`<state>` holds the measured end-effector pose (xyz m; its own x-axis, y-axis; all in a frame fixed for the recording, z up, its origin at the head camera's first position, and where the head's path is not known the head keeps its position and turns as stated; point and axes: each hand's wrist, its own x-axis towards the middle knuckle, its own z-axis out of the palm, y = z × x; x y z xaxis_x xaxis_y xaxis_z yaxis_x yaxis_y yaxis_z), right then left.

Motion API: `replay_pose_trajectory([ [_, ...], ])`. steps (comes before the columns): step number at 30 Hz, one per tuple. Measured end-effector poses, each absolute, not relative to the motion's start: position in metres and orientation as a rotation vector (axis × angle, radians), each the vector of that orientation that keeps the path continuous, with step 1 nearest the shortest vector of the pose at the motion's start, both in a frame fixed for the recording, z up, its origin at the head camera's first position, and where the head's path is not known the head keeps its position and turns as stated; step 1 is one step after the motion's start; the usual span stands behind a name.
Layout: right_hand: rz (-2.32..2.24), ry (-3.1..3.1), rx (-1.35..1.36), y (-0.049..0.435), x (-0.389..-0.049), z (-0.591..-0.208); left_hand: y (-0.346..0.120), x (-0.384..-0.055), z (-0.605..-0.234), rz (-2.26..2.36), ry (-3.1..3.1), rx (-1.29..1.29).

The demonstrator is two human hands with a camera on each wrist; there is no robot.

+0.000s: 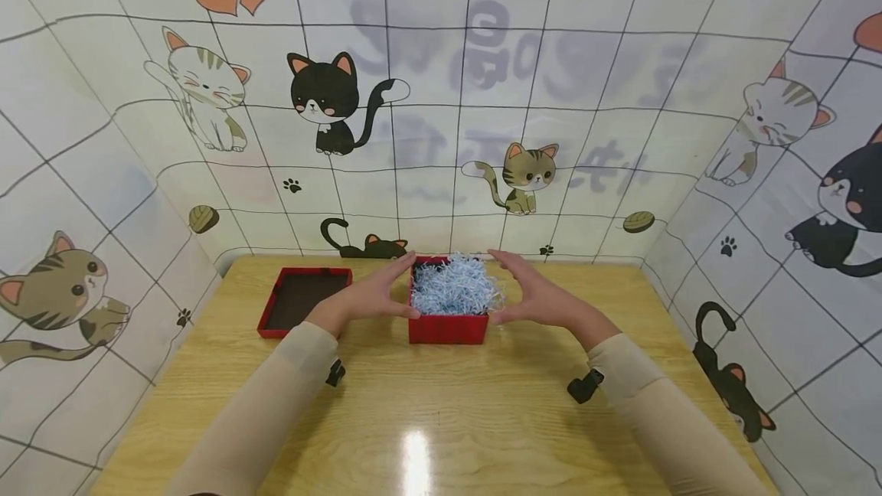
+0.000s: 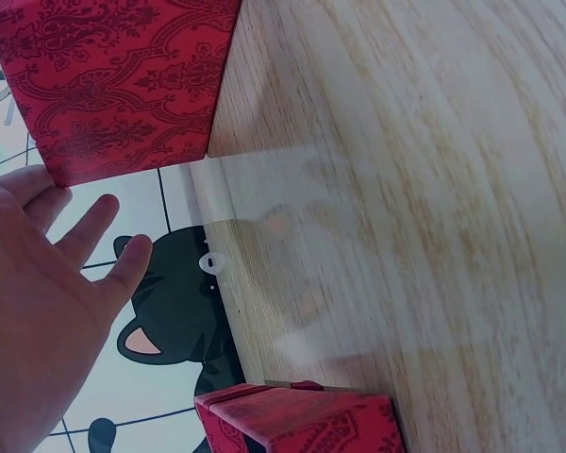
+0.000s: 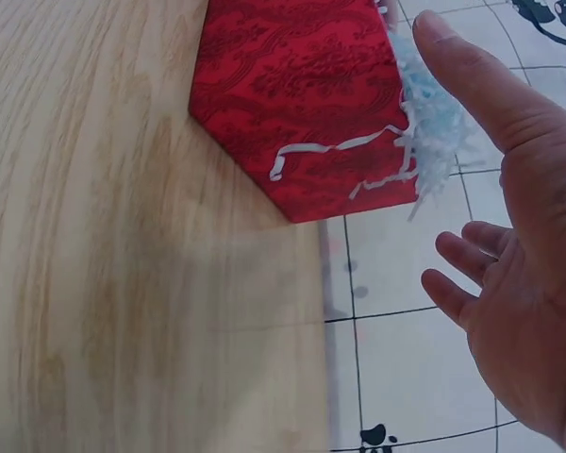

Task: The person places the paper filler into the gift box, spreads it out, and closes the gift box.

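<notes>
A red patterned box [image 1: 448, 330] stands on the table, heaped with pale blue shredded paper [image 1: 455, 287]. On its left side is my left hand [image 1: 368, 293], fingers spread and the thumb tip at the front left corner; the left wrist view shows its fingers [image 2: 90, 231] beside the box wall [image 2: 123, 85]. At the right side my right hand [image 1: 540, 298] is spread with its thumb towards the box. In the right wrist view, shreds [image 3: 434, 123] spill over the rim near that thumb [image 3: 481, 85]. Whether either hand touches the box I cannot tell.
A shallow red lid [image 1: 303, 301] with a dark inside lies left of the box, partly behind the left hand. The wooden table [image 1: 441, 404] meets a cat-patterned cloth wall [image 1: 427, 121] at the back and both sides.
</notes>
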<state>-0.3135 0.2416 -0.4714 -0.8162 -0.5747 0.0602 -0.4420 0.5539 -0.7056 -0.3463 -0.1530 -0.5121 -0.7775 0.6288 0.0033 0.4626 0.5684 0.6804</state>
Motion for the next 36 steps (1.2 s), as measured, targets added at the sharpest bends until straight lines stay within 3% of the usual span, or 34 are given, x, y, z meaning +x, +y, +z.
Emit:
replay_pose_trajectory([
  [11, -1.312, 2.442, -0.824, 0.243, -0.324, -0.494, -0.153, -0.347, -0.509, 0.991, 2.561, 0.899],
  [36, -1.361, 2.57, -0.824, 0.222, -0.343, -0.502, -0.152, -0.347, -0.509, 0.965, 2.573, 0.866],
])
